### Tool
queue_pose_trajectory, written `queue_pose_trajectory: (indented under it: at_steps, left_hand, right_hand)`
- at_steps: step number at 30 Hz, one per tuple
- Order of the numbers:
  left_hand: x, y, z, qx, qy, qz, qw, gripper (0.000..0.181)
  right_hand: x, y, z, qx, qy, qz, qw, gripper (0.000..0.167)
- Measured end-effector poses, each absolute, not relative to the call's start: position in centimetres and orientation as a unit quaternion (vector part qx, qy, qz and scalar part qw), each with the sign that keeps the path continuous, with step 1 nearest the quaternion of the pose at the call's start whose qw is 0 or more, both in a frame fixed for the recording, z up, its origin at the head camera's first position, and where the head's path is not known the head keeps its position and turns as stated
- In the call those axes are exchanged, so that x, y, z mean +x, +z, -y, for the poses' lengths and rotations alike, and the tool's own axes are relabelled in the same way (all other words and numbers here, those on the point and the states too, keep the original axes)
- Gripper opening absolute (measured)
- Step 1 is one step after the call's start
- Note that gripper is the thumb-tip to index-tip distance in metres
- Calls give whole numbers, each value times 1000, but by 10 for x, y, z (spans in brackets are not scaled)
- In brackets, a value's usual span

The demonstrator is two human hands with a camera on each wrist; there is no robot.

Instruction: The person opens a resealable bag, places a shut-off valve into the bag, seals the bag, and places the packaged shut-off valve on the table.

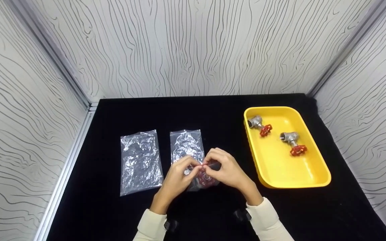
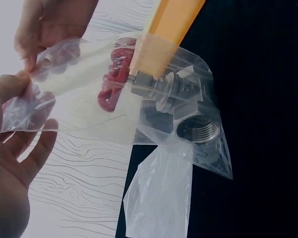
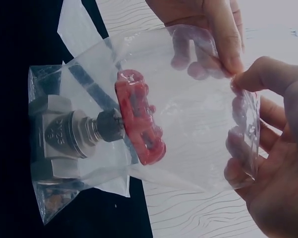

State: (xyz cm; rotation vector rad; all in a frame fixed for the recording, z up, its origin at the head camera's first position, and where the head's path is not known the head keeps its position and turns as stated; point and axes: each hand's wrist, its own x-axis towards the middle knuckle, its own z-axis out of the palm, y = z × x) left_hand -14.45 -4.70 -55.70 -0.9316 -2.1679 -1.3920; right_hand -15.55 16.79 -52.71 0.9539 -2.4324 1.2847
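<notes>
The left hand (image 1: 178, 175) and the right hand (image 1: 226, 169) both pinch the mouth edge of a clear zip bag (image 3: 188, 139), their thumbs and forefingers meeting near the middle of that edge, with other fingertips showing through the film. Inside the bag is a metal globe valve (image 3: 64, 134), its threaded body down at the closed end and its red handwheel (image 3: 139, 116) turned toward the mouth, apart from the fingers; raised marks on the body are too unclear to read. In the head view the filled bag lies just below the joined fingertips, in front of the person; whether its lower end touches the table (image 1: 213, 117), which is covered in black cloth, cannot be told. An unfilled bag (image 1: 188, 144) lies flat just beyond the hands, its near part hidden by them, and a larger flat bag (image 1: 141, 160) lies to the left of it, well apart from the yellow tray (image 1: 273, 167) on the right. In the tray's far half rest two more valves, the farther valve (image 1: 256, 122) by the left wall and the nearer valve (image 1: 290, 137) closer to the middle, both with red handwheels pointing toward the near right. Panels (image 1: 179, 50) with a dark wood-grain pattern stand around the table.
</notes>
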Motion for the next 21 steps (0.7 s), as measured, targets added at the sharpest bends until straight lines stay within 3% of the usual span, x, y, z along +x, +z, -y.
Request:
queue_pose_trajectory:
  at_steps: [12,21]
  left_hand:
    - [-145,-558,50,-319,-504,779,193,3]
    - [-145,-556,46,-321,-496,788,175,3]
  right_hand:
    - [-156,-528,-172,323,467,817,101,14]
    - [-157,-528,-173,316,476,815,97,21]
